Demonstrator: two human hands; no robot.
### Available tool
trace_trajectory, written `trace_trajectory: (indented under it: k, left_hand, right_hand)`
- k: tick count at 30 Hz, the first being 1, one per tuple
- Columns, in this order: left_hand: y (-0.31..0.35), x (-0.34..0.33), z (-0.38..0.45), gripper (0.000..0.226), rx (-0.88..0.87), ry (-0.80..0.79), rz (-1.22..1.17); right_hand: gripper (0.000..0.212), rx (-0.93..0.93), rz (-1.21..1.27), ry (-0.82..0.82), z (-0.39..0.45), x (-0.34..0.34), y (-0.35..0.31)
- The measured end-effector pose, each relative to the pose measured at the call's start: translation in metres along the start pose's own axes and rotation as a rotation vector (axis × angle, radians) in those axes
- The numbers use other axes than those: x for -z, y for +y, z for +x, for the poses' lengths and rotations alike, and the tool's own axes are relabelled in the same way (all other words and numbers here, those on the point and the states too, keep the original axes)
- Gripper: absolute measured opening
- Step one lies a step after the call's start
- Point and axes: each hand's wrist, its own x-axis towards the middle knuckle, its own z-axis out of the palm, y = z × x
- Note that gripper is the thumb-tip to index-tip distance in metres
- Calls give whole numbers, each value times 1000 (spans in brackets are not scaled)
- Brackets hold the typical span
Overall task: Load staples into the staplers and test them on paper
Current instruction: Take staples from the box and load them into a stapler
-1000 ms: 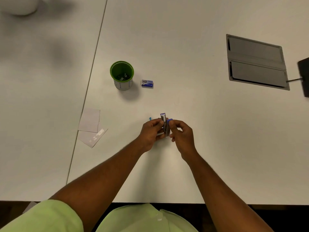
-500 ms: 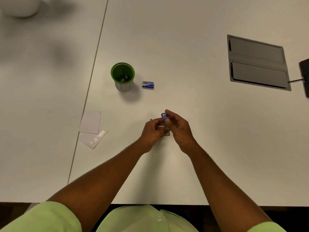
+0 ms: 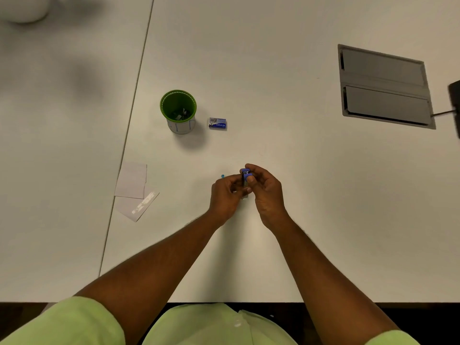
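A green cup (image 3: pixel 178 111) stands on the white surface (image 3: pixel 273 70), with small dark items inside that are too small to identify. A grey hatch with two flaps (image 3: pixel 384 87) is set into the surface at the far right, and a dark object (image 3: pixel 456 105) with a thin cable sits at the right edge.

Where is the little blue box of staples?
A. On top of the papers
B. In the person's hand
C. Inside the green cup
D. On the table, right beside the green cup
D. The staple box lies flat on the table, just to the right of the green cup with a small gap between them, far from the papers and the hands.
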Motion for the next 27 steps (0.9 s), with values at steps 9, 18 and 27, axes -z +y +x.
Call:
trace_trajectory:
  k: [9, 18, 27]
  left_hand:
    - [1, -6, -2, 39, -32, -17, -23]
    - [-1, -5, -4, 39, -99, -107, 51]
    - [-22, 57, -6, 29, -395, 185, 467]
  right_hand:
    - [42, -9, -13, -62, 0, 14, -3]
    - [41, 66, -238, -54, 0, 23, 0]
    - [39, 160, -745, 116, 12, 28, 20]
